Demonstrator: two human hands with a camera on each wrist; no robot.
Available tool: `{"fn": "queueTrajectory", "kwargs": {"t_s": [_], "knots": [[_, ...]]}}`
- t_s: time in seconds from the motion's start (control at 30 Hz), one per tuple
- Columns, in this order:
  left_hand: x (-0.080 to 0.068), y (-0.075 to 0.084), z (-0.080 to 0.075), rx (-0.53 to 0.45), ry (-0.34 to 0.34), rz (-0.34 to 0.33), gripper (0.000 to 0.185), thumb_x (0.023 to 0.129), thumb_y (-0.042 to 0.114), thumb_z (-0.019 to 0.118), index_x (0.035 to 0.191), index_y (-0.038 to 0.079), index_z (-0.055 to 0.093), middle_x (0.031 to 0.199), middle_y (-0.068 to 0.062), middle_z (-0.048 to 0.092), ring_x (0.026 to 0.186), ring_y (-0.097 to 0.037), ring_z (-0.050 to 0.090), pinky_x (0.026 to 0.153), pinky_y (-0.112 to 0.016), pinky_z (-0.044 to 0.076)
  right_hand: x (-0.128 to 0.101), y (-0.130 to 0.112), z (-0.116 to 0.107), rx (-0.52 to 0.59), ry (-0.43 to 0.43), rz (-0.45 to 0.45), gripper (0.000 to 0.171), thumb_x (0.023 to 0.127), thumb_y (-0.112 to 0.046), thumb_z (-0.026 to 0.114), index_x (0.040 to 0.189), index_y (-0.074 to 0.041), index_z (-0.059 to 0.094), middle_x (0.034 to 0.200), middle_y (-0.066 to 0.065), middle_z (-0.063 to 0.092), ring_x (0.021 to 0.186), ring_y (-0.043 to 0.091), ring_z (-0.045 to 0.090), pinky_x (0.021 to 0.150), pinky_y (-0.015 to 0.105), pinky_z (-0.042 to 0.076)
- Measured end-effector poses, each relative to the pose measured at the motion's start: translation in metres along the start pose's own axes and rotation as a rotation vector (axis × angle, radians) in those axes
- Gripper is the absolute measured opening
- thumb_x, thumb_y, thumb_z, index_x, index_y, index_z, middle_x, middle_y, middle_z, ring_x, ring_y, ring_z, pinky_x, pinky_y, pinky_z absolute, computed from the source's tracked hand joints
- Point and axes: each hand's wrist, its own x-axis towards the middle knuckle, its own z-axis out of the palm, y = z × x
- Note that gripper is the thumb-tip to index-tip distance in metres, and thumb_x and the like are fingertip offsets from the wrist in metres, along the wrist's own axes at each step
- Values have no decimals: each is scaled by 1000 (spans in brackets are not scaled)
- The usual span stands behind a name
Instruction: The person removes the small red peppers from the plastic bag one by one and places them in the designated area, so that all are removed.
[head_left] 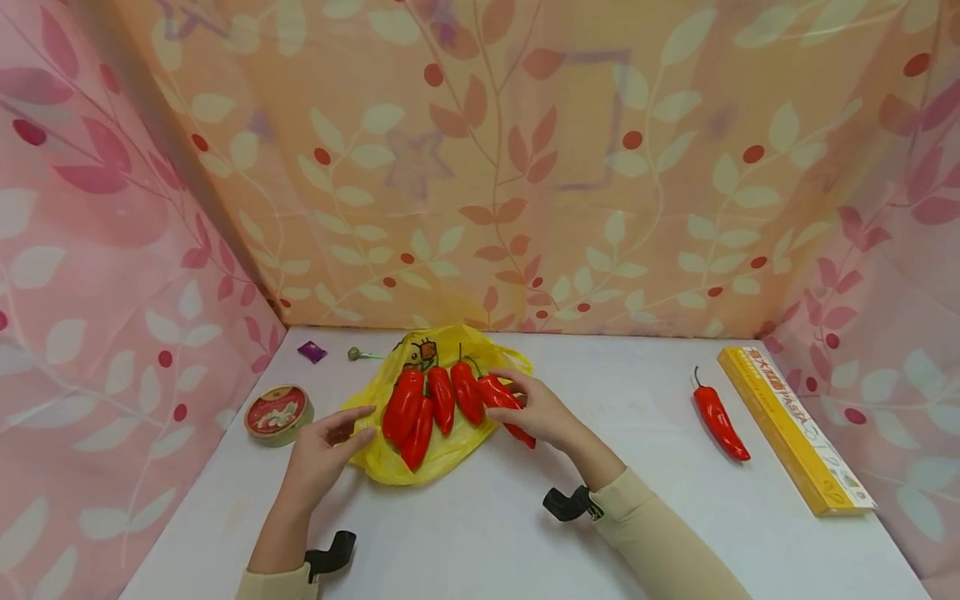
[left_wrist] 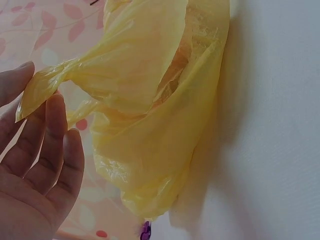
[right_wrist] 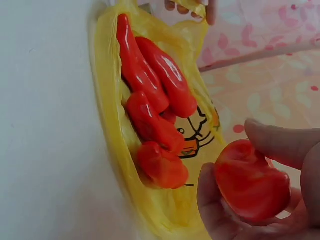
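Nearest the head camera, two beige sleeves with black wrist mounts extend over the white desk (head_left: 660,400). The left hand (head_left: 318,454) lies at the near-left edge of a crumpled yellow plastic bag printed with a cartoon figure (head_left: 442,454); its fingers (left_wrist: 50,145) are nearly straight and loosely spread, and in the left wrist view the twisted corner of the bag (left_wrist: 42,87) rests against the fingertips, seemingly steadying the bag so that it stays put. No closed pinch is visible. The right hand (head_left: 542,410) curls thumb and fingers round one glossy red chilli pepper (head_left: 504,398), held at the bag's right edge; the right wrist view shows the pepper's blunt end (right_wrist: 251,181) cupped between thumb and fingers. Four more red chilli peppers (head_left: 431,404) lie side by side on top of the bag, stems pointing away from the person, and the grouping suggests they are being gathered on it. A further single red chilli pepper (head_left: 720,421) lies well apart to the right, beside a long yellow pasta box (head_left: 795,433). To the left of the bag sit a round red-lidded tin (head_left: 277,412), a small purple wrapper (head_left: 312,352) and a small green-stemmed object (head_left: 360,355). Leaf-patterned pink and orange cloth (head_left: 480,167) encloses the desk.
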Motion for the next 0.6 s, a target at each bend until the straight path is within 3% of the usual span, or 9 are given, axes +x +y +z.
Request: {"fn": "queueTrajectory", "kwargs": {"t_s": [0.1,0.4,0.6], "knots": [[0,1,0,1,-1,-5,45,91,40,75,132,22,69,143,-8,59,126,-27,55,95,-21,53,-9,1,-6,-49,46,-11,64,86,-39,80,143,-30,54,129,3,61,112,26,61,79,39,61],[1,-1,-1,-9,4,10,46,90,43,75,131,21,69,142,-7,59,126,-26,55,91,-13,49,-39,13,-45,-203,215,2,68,90,-40,75,150,-22,48,128,10,62,116,31,58,77,40,62],[1,-2,-2,5,11,4,44,90,41,75,130,22,70,142,-7,60,126,-26,55,94,-17,52,-57,32,-77,-248,255,32,73,92,-44,73,153,-16,44,131,17,62,118,36,57,79,43,62]]}}
